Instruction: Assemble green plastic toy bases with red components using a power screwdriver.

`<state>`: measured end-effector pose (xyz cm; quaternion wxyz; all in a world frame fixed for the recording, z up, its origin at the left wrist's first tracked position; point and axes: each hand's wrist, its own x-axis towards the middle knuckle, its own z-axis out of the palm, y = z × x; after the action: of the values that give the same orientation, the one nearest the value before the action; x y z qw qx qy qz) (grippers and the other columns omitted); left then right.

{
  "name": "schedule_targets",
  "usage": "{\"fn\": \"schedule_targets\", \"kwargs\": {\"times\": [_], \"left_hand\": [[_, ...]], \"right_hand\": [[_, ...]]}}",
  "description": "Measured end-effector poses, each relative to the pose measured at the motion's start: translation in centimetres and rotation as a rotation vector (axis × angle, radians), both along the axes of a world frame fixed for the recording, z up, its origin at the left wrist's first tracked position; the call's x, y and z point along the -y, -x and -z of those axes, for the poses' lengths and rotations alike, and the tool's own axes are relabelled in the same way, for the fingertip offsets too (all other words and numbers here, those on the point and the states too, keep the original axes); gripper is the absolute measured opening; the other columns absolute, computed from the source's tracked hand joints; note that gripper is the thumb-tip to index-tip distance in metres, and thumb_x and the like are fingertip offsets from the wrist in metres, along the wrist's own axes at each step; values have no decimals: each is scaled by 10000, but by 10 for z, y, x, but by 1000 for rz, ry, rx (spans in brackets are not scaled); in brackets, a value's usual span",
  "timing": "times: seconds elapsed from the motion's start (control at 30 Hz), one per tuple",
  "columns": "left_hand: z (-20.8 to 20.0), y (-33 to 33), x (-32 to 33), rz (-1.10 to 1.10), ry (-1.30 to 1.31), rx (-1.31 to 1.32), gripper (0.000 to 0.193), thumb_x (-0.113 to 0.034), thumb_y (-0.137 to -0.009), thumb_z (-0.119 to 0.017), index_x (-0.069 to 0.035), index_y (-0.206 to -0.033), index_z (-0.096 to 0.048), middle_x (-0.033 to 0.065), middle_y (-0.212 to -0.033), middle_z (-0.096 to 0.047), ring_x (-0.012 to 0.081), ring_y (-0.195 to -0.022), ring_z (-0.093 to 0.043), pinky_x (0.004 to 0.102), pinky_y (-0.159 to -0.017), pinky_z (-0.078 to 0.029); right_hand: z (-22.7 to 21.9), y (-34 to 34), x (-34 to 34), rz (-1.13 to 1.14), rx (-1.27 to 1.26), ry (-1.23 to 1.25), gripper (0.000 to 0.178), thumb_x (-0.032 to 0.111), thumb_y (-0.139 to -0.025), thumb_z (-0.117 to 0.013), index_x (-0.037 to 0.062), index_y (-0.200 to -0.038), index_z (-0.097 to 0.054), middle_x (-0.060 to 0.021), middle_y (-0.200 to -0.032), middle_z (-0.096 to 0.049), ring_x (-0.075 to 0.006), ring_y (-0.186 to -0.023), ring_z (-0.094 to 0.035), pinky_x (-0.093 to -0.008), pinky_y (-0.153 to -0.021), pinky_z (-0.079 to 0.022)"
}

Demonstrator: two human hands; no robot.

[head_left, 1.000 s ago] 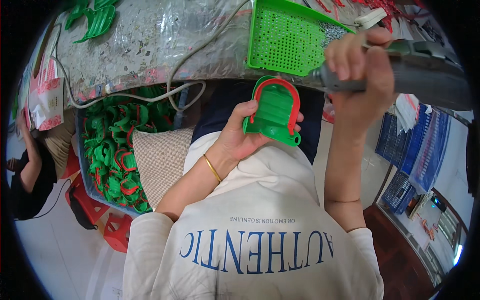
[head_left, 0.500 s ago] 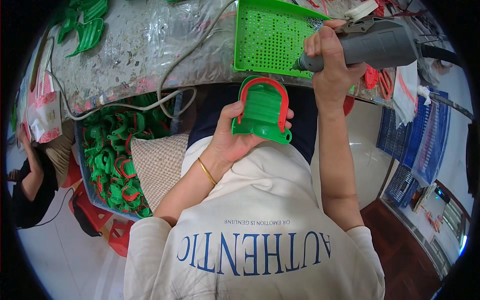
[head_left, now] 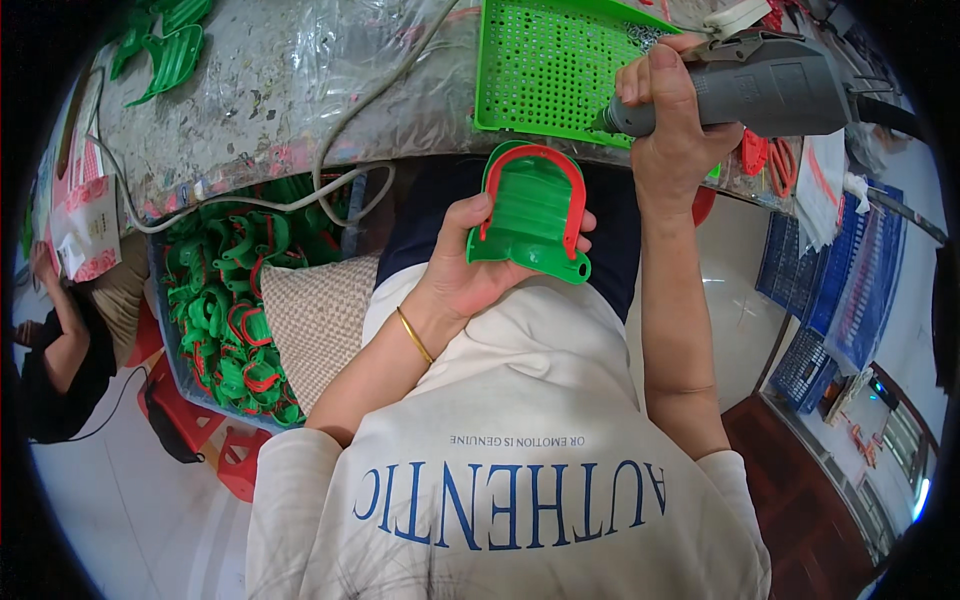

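Note:
My left hand (head_left: 465, 245) grips a curved green plastic part (head_left: 530, 210) from below, thumb on its left side. A red U-shaped strip (head_left: 577, 195) lines the part's rim, and a small eyelet shows at its lower right corner. In my right hand (head_left: 675, 130) is a grey electric screwdriver (head_left: 770, 90), its fingers wrapped round the body near the nose. The tool's dark tip points left, over the near right side of a green perforated tray (head_left: 545, 80). Small metal pieces (head_left: 650, 38) lie in the tray's far right corner.
A blue bin (head_left: 200, 395) of green and red parts stands at my left, beside a woven cushion (head_left: 320, 305). A grey cable (head_left: 330, 150) crosses the worktable (head_left: 250, 100). Red scissors (head_left: 782, 165) lie at the right. Another person's arm (head_left: 65, 320) shows at far left.
The view has shifted slightly. The green part sits a little higher, closer to the table edge. Both hands keep their hold.

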<state>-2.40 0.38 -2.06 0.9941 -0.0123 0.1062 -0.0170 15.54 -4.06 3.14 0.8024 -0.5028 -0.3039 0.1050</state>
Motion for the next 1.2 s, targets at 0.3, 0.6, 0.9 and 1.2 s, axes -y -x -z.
{"fn": "schedule_targets", "kwargs": {"times": [0.3,0.6,0.9,1.2], "left_hand": [[0,1,0,-9,-20,0,716,-447,-808,-560,17,-1332,-406,292,-1238,-516,381,-1081,-571,456,-967,-444],[-1,1,-1,-55,-89,2,715,-457,-824,-542,32,-1328,-407,288,-1250,-513,375,-1104,-564,453,-984,-438],[-8,5,1,-98,-130,-6,692,-433,-838,-544,47,-1318,-411,296,-1252,-506,393,-1102,-561,466,-992,-437],[-7,6,3,-112,-105,-7,677,-423,-842,-552,38,-1317,-414,293,-1255,-507,393,-1118,-552,468,-998,-433]], "right_hand": [[-18,2,2,-1,-13,-31,157,8,-854,-591,-28,-998,-539,-48,-657,-471,-147,-587,-461,-306,-588,-406],[-60,31,18,-166,-38,5,209,110,-857,-599,-2,-1025,-542,-20,-626,-425,-131,-574,-433,-283,-567,-361],[-57,58,34,-227,-9,68,203,126,-875,-557,21,-1048,-550,-21,-612,-413,-124,-543,-417,-283,-535,-355],[-50,64,36,-202,-27,92,189,120,-866,-557,23,-1027,-540,-21,-594,-410,-126,-526,-415,-288,-532,-364]]}}
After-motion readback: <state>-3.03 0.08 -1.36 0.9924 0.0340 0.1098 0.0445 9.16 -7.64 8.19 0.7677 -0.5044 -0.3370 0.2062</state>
